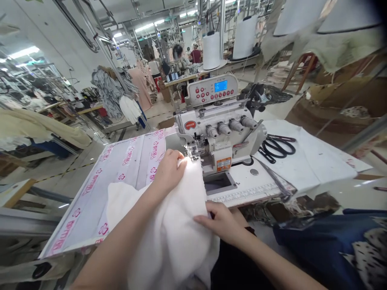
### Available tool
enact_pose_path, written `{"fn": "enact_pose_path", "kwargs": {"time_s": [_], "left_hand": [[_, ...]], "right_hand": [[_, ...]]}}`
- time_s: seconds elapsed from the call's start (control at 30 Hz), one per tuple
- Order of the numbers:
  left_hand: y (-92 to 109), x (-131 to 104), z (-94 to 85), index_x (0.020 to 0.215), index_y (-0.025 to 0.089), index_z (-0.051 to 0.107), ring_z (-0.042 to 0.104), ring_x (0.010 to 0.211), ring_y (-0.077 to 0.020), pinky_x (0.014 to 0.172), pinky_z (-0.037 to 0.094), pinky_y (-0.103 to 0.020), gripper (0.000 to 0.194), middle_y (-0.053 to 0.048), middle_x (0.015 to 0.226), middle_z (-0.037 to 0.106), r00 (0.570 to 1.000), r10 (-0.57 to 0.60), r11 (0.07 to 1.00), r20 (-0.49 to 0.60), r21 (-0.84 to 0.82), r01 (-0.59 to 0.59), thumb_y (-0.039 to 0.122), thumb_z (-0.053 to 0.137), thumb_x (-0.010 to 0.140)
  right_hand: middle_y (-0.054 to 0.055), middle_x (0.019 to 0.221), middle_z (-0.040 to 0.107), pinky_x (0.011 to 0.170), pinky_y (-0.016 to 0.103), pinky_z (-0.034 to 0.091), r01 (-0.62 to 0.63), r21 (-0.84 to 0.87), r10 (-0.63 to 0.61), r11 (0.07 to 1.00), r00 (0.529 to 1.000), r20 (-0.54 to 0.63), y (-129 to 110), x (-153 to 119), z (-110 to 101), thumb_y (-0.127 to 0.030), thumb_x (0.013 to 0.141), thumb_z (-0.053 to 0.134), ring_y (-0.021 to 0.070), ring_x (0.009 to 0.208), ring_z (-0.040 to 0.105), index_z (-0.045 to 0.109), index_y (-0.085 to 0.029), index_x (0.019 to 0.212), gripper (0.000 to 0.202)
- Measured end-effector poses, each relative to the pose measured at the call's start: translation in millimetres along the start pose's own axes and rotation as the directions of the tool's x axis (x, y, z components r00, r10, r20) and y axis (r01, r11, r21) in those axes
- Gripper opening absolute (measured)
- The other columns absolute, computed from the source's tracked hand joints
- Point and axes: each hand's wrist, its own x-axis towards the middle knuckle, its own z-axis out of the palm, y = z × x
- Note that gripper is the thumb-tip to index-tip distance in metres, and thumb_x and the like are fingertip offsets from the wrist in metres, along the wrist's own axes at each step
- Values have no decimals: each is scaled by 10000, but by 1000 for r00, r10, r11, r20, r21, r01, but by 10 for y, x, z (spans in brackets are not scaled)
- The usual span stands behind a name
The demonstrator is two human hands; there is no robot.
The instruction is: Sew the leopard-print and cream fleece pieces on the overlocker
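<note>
White fabric [184,217] runs from the presser foot of an overlock sewing machine [223,129] down over the table edge toward my lap. My left hand [171,167] lies on the cloth just left of the needle area, its fingers bent and pressed against it. Nearer to me, my right hand [222,221] pinches the right edge of the same fabric between thumb and fingers. Part of the cloth spreads left onto the table. The needle itself is too small to make out.
Pink-printed sheeting covers the table [121,169] on the left. Black-handled scissors [276,147] lie right of the machine. White thread cones [211,50] stand behind it. Dark blue fabric [332,245] hangs at lower right. Racks of garments and several people are farther back.
</note>
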Motion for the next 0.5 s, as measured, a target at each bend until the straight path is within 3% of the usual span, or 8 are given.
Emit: {"fn": "enact_pose_path", "kwargs": {"time_s": [0.17,0.3,0.5], "left_hand": [[89,-68,4,756,178,463,497,737,-166,662,368,-293,99,-22,793,519,998,-37,997,49,69,34,228,404,818],[101,-51,30,738,179,446,504,727,-162,645,364,-285,99,-16,788,520,997,-64,995,36,77,61,221,402,817],[34,87,83,724,178,445,506,725,-168,640,356,-286,100,-20,775,531,998,-64,993,25,96,61,221,401,802]], "right_hand": [[21,687,594,639,266,413,-112,176,95,978,990,103,-160,-236,-127,-380,760,549,179,689,514,621,-148,703,250],[17,621,527,609,250,390,-107,156,92,982,990,103,-107,-305,-128,-433,797,488,151,637,459,563,-132,614,360],[-4,593,428,577,234,356,-101,162,86,982,992,93,-10,-203,-131,-465,803,469,123,597,395,450,-151,553,401]]}}
